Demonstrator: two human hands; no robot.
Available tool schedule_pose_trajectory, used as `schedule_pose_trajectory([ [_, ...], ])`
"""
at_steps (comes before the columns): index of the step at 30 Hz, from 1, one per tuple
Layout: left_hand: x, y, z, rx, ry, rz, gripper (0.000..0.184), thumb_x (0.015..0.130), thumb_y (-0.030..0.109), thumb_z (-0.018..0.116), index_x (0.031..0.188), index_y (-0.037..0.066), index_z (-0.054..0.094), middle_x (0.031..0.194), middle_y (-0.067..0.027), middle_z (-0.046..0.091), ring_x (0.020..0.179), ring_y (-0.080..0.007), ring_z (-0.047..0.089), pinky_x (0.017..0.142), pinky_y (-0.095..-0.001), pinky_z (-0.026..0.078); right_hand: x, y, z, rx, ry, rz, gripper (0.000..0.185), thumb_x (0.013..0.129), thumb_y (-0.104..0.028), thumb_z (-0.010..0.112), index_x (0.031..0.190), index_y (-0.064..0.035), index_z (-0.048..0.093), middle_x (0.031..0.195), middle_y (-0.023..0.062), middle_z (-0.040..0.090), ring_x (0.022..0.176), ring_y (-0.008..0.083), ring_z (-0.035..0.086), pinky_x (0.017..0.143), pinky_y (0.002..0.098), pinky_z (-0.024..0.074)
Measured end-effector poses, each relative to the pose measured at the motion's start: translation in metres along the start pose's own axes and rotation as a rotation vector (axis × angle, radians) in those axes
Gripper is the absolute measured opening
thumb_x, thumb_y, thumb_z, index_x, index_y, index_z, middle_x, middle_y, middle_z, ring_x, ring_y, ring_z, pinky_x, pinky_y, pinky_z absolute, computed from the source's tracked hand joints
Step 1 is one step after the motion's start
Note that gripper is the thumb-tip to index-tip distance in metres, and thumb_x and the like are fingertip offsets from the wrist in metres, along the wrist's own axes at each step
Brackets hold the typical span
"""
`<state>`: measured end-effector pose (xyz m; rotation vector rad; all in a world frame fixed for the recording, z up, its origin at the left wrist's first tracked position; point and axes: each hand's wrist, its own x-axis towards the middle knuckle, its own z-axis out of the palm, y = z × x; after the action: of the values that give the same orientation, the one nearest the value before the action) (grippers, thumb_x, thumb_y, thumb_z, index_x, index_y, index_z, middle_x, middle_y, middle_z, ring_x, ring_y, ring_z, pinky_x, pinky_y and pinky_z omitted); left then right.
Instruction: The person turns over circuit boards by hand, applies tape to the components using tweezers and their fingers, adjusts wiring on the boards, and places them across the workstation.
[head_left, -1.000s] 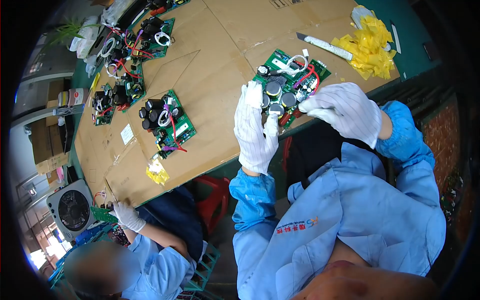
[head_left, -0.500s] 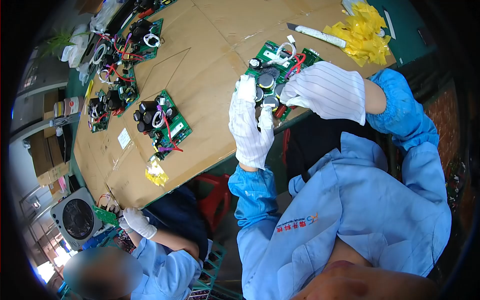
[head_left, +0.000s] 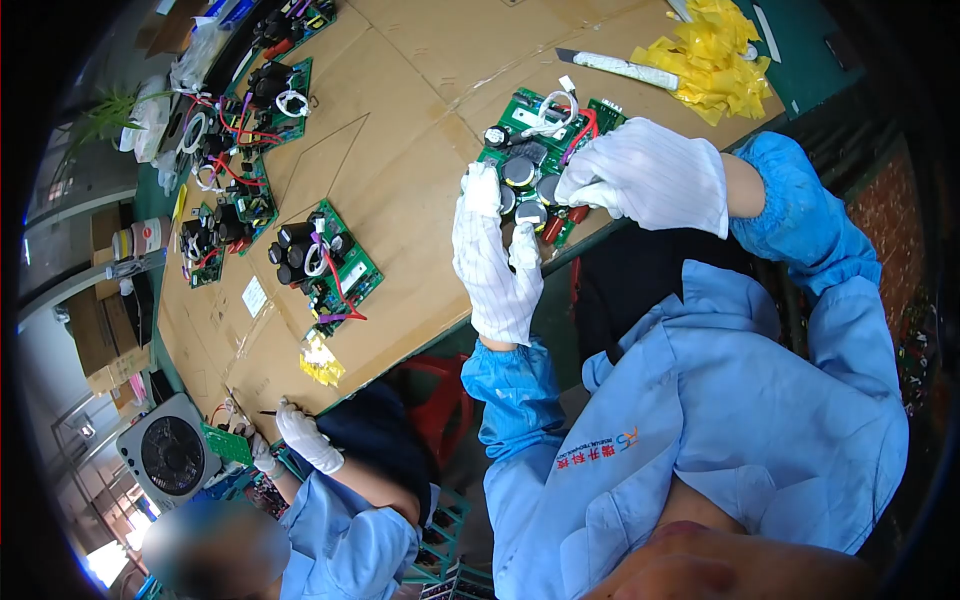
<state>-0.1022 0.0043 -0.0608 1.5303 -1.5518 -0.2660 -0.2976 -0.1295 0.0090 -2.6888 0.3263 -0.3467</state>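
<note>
A green circuit board [head_left: 494, 157] lies near the table's front edge, crowded with round black capacitors [head_left: 519, 171], a looped white cable [head_left: 543, 128] and red wires. My left hand [head_left: 497, 260], in a white striped glove, grips the board's left side, thumb and fingers around the near-left corner. Over the board's right part is my right hand [head_left: 650, 178], also gloved, its fingers bent and pressed together beside the capacitors. Whatever lies between those fingertips is hidden. A smaller green board edge [head_left: 606, 113] shows behind the right hand.
Another circuit board [head_left: 352, 272] lies to the left, with several more [head_left: 285, 100] farther back. A knife with a wrapped handle [head_left: 620, 68] touches a heap of yellow tape pieces [head_left: 705, 65]. A co-worker's gloved hand [head_left: 308, 437] is at lower left, near a fan [head_left: 170, 455].
The view has shifted slightly. My hands keep nearly the same hold on the board. The co-worker's hands have moved apart, one now holding a thin dark tool.
</note>
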Motion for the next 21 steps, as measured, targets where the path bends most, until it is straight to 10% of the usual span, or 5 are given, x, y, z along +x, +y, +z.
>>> schedule_pose_trajectory([
  [2,0.001,0.001,0.000,0.008,-0.009,-0.012,0.051,0.097,0.017,0.051,0.144,-0.001,0.045,0.145,-0.0217,0.049,0.133,-0.0357,0.051,0.109,-0.0406,0.040,-0.003,-0.001,0.003,0.098,-0.128,0.105,0.021,0.089,-0.018,0.066,0.108,-0.0096,0.068,0.102,0.0065,0.067,0.091,0.0275,0.064,0.080,0.0363,0.0485],
  [4,0.000,0.000,0.001,0.011,-0.009,-0.011,0.051,0.097,0.017,0.051,0.144,-0.001,0.045,0.145,-0.0215,0.050,0.132,-0.0356,0.051,0.109,-0.0405,0.041,-0.009,0.001,0.021,-0.077,0.252,-0.056,0.027,0.081,-0.010,0.063,0.108,-0.0096,0.065,0.096,0.0068,0.062,0.091,0.0269,0.061,0.081,0.0361,0.0490],
  [21,-0.001,0.006,0.002,0.030,-0.006,-0.080,0.049,0.097,0.015,0.054,0.144,0.002,0.046,0.146,-0.0201,0.050,0.131,-0.0334,0.052,0.108,-0.0406,0.042,-0.006,-0.014,0.028,0.084,0.127,0.158,0.024,0.090,-0.029,0.066,0.106,-0.0112,0.066,0.097,0.0072,0.067,0.090,0.0281,0.066,0.076,0.0388,0.0522],
])
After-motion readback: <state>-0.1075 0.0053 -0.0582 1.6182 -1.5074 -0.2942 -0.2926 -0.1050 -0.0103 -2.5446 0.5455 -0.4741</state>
